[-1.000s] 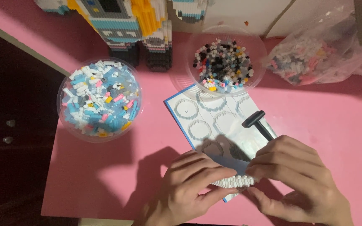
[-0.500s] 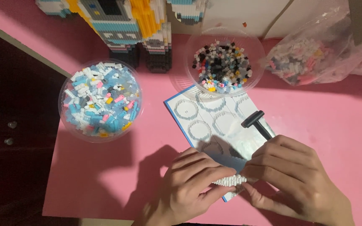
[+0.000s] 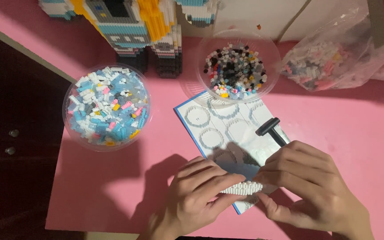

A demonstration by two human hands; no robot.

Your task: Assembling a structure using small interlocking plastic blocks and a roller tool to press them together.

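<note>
This looks like a hobby corner in a home. A pink desk (image 3: pixel 356 133) carries a clear bowl of blue and white tiny bricks (image 3: pixel 106 106), a second bowl of dark bricks (image 3: pixel 235 71), a plastic bag of more bricks (image 3: pixel 330 62) and a big toy figure built from bricks (image 3: pixel 130 26).
</note>
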